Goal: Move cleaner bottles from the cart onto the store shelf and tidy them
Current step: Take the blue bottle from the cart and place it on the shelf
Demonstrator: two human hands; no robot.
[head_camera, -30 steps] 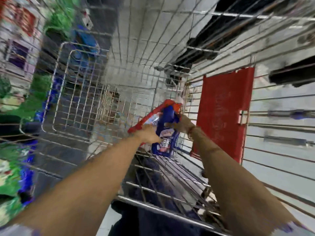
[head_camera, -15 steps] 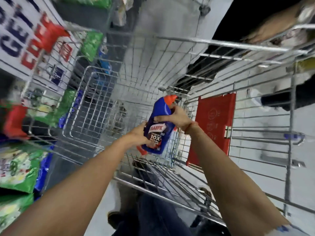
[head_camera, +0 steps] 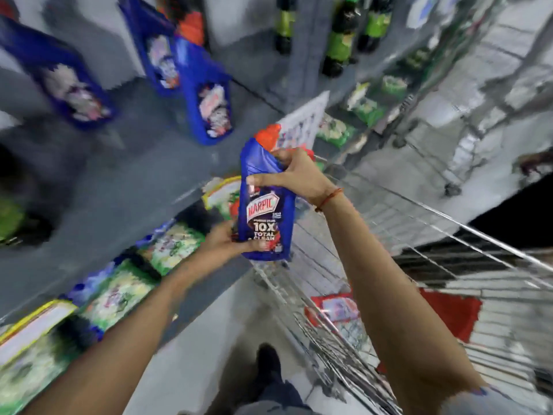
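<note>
A blue cleaner bottle with an orange-red cap is held upright in mid-air between the grey store shelf and the wire cart. My right hand grips its neck and shoulder from the right. My left hand holds its base from the left. Several matching blue bottles stand on the shelf, blurred. Another red-capped item lies in the cart, too blurred to name.
Green and white packets line the lower shelf at left. Dark bottles with green labels stand further along the shelf. My shoe is on the pale floor between shelf and cart. A second wire cart stands beyond.
Both hands have lifted the bottle out of the cart and carried it left toward the shelf; the view has swung from the cart to the shelf.
</note>
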